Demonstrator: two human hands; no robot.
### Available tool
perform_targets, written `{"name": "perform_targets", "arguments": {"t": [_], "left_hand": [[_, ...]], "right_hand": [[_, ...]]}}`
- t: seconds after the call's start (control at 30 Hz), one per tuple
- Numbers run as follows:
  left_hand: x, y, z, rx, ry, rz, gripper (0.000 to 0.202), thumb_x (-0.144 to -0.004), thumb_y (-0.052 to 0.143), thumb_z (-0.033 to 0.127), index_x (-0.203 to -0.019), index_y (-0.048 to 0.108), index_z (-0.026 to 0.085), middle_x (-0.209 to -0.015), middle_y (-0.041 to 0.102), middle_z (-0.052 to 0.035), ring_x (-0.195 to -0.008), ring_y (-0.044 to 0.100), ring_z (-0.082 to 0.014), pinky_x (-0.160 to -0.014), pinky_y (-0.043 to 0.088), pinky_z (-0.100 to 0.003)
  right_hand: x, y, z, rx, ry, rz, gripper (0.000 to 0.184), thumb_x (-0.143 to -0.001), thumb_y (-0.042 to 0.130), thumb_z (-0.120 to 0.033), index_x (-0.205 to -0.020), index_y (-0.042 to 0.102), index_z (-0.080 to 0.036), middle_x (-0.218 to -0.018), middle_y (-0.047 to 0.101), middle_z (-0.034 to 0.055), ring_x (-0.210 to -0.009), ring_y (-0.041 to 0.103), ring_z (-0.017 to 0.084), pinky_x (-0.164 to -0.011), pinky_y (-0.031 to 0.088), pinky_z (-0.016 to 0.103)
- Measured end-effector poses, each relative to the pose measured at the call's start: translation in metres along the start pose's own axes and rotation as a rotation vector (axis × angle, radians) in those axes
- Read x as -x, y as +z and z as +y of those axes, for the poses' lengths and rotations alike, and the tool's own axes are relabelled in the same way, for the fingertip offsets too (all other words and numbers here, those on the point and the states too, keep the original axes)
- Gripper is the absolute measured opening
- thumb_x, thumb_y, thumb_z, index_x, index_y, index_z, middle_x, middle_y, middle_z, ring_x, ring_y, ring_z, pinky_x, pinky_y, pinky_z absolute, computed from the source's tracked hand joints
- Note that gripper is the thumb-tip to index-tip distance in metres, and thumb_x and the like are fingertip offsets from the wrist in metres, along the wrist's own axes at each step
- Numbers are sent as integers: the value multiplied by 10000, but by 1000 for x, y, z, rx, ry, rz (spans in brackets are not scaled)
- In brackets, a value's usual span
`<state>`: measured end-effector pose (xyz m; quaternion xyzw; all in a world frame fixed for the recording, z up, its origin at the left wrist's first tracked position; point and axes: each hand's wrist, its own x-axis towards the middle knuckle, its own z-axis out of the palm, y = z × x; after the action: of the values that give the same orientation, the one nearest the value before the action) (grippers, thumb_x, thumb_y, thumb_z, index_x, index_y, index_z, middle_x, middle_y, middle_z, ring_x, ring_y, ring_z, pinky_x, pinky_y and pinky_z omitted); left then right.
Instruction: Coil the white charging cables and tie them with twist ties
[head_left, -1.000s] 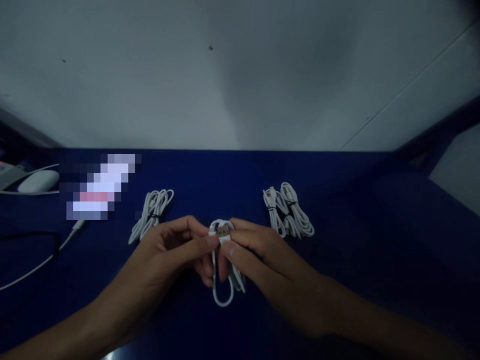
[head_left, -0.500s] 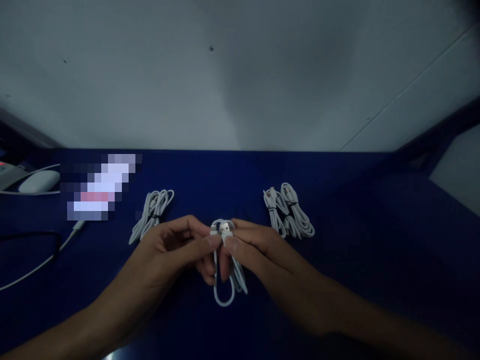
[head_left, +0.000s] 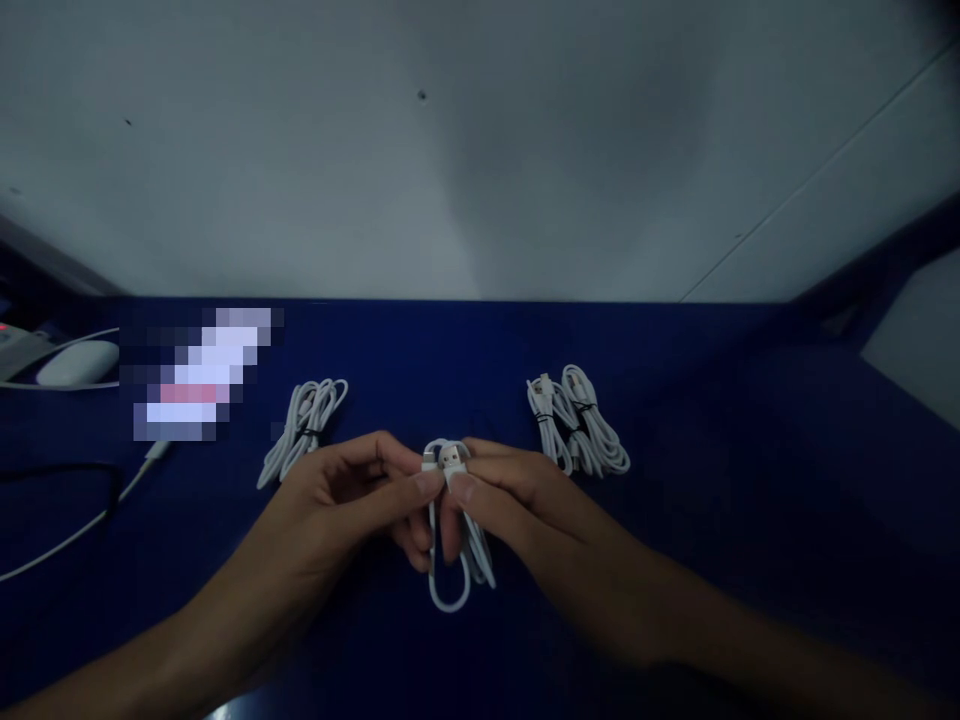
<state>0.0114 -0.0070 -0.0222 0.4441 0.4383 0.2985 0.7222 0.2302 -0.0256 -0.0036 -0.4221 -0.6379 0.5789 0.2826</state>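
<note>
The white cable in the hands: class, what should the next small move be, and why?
Probably tuck the loose loop up against the other strands of the white cable: it sticks out below them in the picture, while the left hand and right hand pinch the two plugs side by side.

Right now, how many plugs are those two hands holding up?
2 that I can see: a small plug in the left hand and, just beside it, a wide plug in the right hand. The hands may hide others.
</note>
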Motion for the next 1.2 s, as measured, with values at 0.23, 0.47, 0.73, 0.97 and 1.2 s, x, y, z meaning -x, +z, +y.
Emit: {"name": "perform_targets", "arguments": {"t": [0.23,0.47,0.73,0.97,1.2], "left_hand": [[0,-1,-3,-11,-14,-16,142,-1034,804,251,-898,836,225,-805,863,-38,-700,772,-146,-697,617,-212],[0,-6,-6,-11,-1,-31,160,-1058,768,234,-908,823,223,-799,850,-31,-725,789,-154,-704,621,-215],[0,-3,-3,-11,-3,-21,148,-1034,812,274,-902,834,211,-806,869,-46,-695,773,-148,-693,612,-213],[-1,-2,-1,-30,-35,-2,113,-1008,813,248,-910,850,205,-797,863,-56,-699,766,-157,-701,611,-219],[-1,-2,-2,-31,-34,-6,91,-985,825,242,-906,854,207,-778,855,-52,-677,750,-151,-691,604,-217]], "right_hand": [[-1,-1,0,12,8,-16,493,-1199,440,-372,-792,682,-236,-1024,787,12,-1020,731,195,-1008,536,378],[-2,-1,0,14,4,-23,512,-1209,447,-391,-782,678,-229,-1018,789,6,-1027,720,192,-1050,510,374],[-3,-2,-1,9,24,-60,512,-1224,420,-367,-807,677,-220,-1038,776,-10,-1046,714,165,-1060,482,339],[-2,-3,-2,30,18,-58,517,-1224,424,-400,-814,688,-232,-1002,798,-20,-1042,736,175,-1174,436,375],[-3,-3,0,25,34,-76,526,-1226,407,-425,-833,700,-234,-1073,827,5,-1109,741,203,-1119,497,383]]}}
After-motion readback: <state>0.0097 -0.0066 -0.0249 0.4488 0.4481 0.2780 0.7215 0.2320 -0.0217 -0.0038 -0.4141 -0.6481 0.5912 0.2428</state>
